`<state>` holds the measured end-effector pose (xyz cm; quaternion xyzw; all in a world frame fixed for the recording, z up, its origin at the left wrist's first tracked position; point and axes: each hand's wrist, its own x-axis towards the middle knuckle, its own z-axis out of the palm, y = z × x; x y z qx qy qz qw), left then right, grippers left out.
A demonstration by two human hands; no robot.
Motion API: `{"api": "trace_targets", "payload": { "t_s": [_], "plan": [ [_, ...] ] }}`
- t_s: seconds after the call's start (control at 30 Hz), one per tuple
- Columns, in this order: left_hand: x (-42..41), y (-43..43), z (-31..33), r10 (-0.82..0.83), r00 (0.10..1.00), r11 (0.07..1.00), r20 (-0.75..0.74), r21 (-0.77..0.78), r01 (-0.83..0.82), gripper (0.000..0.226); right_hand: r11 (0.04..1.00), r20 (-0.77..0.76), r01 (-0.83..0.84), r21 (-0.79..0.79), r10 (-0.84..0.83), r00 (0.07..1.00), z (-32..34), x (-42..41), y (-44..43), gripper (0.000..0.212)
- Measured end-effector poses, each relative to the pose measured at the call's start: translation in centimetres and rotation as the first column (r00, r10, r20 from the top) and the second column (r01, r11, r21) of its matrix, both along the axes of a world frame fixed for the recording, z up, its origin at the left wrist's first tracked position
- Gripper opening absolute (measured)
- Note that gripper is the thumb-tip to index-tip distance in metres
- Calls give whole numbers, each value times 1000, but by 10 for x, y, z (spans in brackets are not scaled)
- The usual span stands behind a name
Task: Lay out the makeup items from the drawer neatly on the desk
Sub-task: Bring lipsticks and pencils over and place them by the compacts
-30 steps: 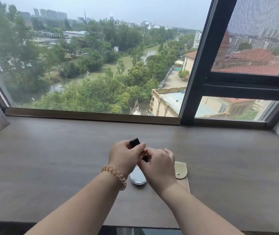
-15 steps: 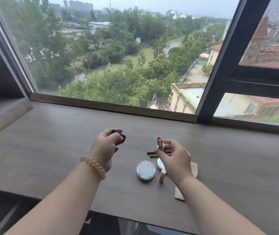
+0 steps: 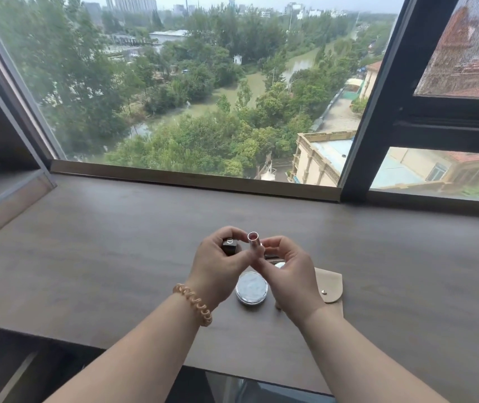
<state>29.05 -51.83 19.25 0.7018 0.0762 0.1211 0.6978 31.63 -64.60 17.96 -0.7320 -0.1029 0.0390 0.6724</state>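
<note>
Pinched upright between the thumb and fingers of the right hand [image 3: 287, 274] is an uncapped lipstick tube [image 3: 253, 244], pale metal, with the reddish stick sunk low inside its open top. It is held above the desk [image 3: 101, 257], just beyond the round compact [image 3: 251, 287]. The left hand [image 3: 218, 266] curls round the dark lipstick cap [image 3: 229, 247], close beside the tube and also just beyond the compact, towards the window [image 3: 203, 82]. A coiled hair tie [image 3: 194, 303] circles the left wrist.

The compact lies flat on the desk with its lid closed, between the two wrists. Right of the compact lies a beige pouch [image 3: 330, 286], its flap with a snap stud turned outward; what it contains cannot be seen. Just beyond the compact, a small shiny round item [image 3: 279, 264] peeks out under the right hand's fingers.
</note>
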Motion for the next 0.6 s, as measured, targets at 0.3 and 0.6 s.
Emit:
{"api": "trace_targets", "payload": {
  "t_s": [0.3,0.6],
  "plan": [
    [3,10,0,-112,994,987,12,-116,112,12,994,-28,-111,-9,110,993,-1,-4,1,23],
    [9,37,-32,-237,969,966,-68,-123,228,8,976,-5,-185,-114,186,983,-32,-5,18,27]
  ]
}}
